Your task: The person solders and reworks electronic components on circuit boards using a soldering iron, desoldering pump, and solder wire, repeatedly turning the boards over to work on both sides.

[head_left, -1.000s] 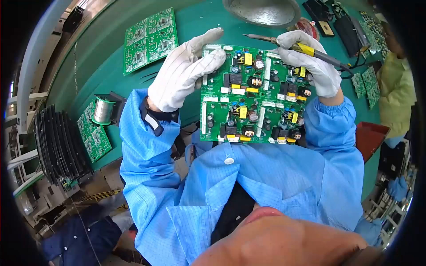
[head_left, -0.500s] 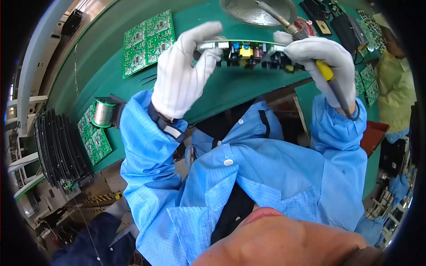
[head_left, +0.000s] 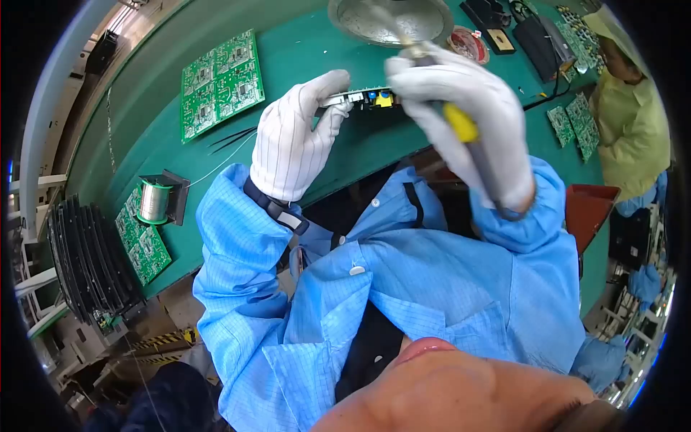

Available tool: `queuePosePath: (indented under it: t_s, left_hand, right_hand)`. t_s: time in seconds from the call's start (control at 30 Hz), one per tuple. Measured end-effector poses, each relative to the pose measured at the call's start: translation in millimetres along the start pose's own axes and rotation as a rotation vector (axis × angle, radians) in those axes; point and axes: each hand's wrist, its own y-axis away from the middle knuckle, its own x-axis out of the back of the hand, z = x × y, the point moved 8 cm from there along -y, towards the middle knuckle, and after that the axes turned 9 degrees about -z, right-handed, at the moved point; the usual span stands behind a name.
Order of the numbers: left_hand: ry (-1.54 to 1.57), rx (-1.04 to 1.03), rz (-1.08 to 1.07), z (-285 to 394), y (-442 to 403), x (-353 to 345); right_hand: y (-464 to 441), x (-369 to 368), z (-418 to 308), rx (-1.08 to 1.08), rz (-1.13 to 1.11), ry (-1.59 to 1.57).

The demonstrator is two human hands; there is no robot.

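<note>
Raised over the green table, my left hand (head_left: 294, 140), in a striped white glove, pinches the left end of a circuit board (head_left: 383, 99) seen edge-on, its blue, yellow and black parts facing down. My gloved right hand (head_left: 497, 101) grips a soldering iron (head_left: 461, 122) with a yellow band; its tip is blurred and points up toward a round metal dish (head_left: 432, 21). This hand hides the board's right part, and whether it touches the board I cannot tell. A thin wire (head_left: 223, 164) runs from the solder spool (head_left: 154, 201) toward my left hand.
A panel of green boards (head_left: 223, 85) lies beyond my left hand, with more boards (head_left: 144, 252) under the spool. A row of black trays (head_left: 93, 259) stands at the left. At the right are a red bin (head_left: 589, 212) and a co-worker in a yellow coat (head_left: 633, 137).
My right hand has swung left and toward the dish with the soldering iron, away from the board's right end. The board sits a little lower in view, still in my left hand.
</note>
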Motion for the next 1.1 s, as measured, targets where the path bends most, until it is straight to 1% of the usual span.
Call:
queuePosePath:
  t_s: [0.03, 0.17, 0.23, 0.3, 0.37, 0.5, 0.57, 0.67, 0.8, 0.87, 1.0, 1.1]
  left_hand:
    - [-0.018, 0.003, 0.003, 0, 1, 0]
    - [-0.046, 0.026, 0.016, 3, 2, 1]
    - [0.045, -0.015, 0.098, 4, 2, 5]
    - [0.018, -0.027, 0.106, 4, 4, 7]
    - [-0.120, -0.044, 0.048, 8, 3, 3]
    - [-0.148, -0.035, 0.070, 7, 2, 1]
    - [-0.203, -0.067, 0.117, 7, 4, 1]
    - [-0.200, -0.087, 0.140, 9, 3, 2]
    - [-0.197, -0.100, 0.128, 12, 5, 0]
    - [-0.191, -0.109, 0.153, 13, 5, 1]
    - [-0.193, -0.104, 0.179, 15, 2, 3]
    - [-0.183, -0.080, 0.152, 17, 3, 4]
  right_hand:
    - [-3, -10, 1, 0.020, 0.066, -0.013]
    - [-7, -37, 6, 0.014, 0.071, 0.101]
    - [-7, -36, 4, 0.024, 0.128, 0.189]
    - [-3, -41, 6, -0.001, 0.103, 0.202]
    - [-1, -43, 8, -0.027, 0.096, 0.231]
    - [-1, -43, 11, -0.038, 0.085, 0.223]
    - [-3, -44, 8, -0.033, 0.062, 0.216]
    - [-5, -42, 5, -0.039, 0.057, 0.238]
    - [-1, -41, 9, -0.046, 0.056, 0.224]
    - [0, -41, 16, -0.051, 0.039, 0.147]
    - [-1, -38, 17, -0.064, 0.003, 0.116]
    - [-1, -38, 9, 0.007, 0.034, 0.178]
